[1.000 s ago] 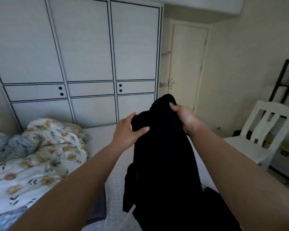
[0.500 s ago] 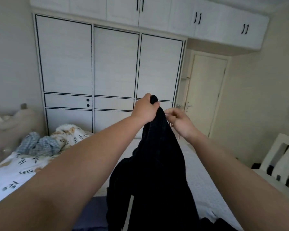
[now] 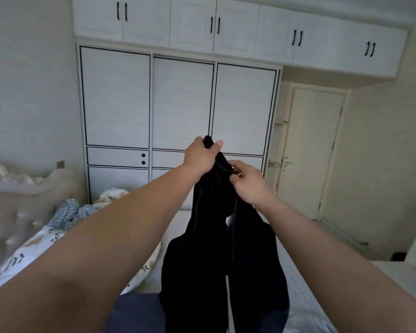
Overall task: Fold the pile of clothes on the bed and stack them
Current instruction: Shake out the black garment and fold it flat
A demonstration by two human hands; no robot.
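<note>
Black garment [image 3: 222, 255] | gripped at top by left hand [image 3: 200, 157] | pinched by right hand [image 3: 249, 183] | hung above bed [image 3: 305, 306]

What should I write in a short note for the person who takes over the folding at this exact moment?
Left hand: grips the top edge of the black garment, raised in front of the wardrobe.
Right hand: pinches the same garment just below and beside the left hand.
The garment hangs down over the bed, unfolded. A checked blue cloth and a floral quilt lie crumpled at the left.
Done: no folded stack is visible.
Left: find the garment's edges, fold it, lay it down, then fold the rest.
</note>
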